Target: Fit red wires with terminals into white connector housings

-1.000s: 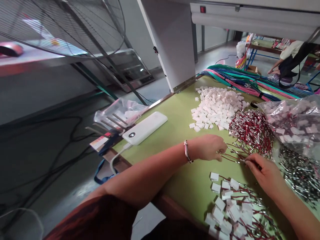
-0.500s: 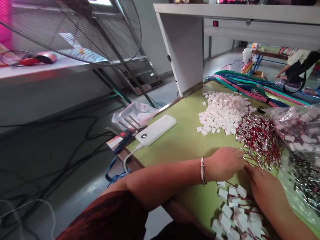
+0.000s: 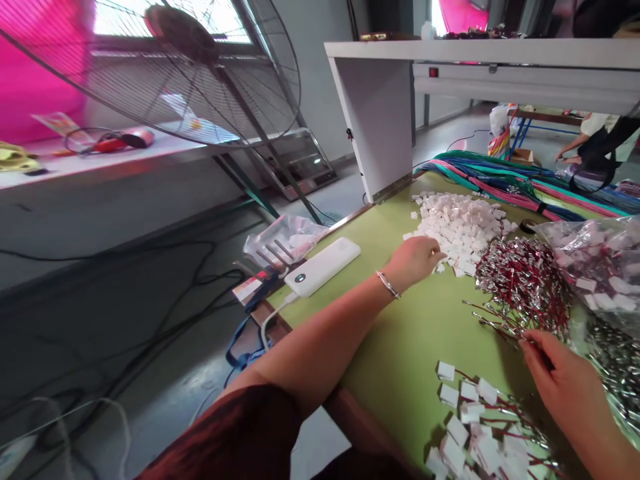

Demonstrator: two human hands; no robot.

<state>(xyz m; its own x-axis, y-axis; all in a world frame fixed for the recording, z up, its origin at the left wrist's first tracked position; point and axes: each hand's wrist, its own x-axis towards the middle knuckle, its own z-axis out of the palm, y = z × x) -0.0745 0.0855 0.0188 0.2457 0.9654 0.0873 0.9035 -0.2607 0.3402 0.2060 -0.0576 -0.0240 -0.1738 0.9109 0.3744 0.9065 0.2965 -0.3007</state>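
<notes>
My left hand reaches to the near-left edge of a pile of small white plastic connector housings. Its fingers are pinched together; what they hold is hidden or too small to name. My right hand is closed on a few short red wires with metal terminals, whose ends stick out to the left from the fingertips. Just behind these wires lies a heap of red wires with crimped silvery ends. Closer to me, left of the right hand, lie several white housings with red wires fitted.
A white power bank with a cable lies at the table's left edge. Clear bags of white parts and dark metal-ended pieces are on the right. Cable bundles run along the back. A fan stands at the left.
My left hand has moved away from the right hand, left and forward to the white housings. The right hand has shifted slightly right, with wires now visible at its fingertips. The view has tilted up.
</notes>
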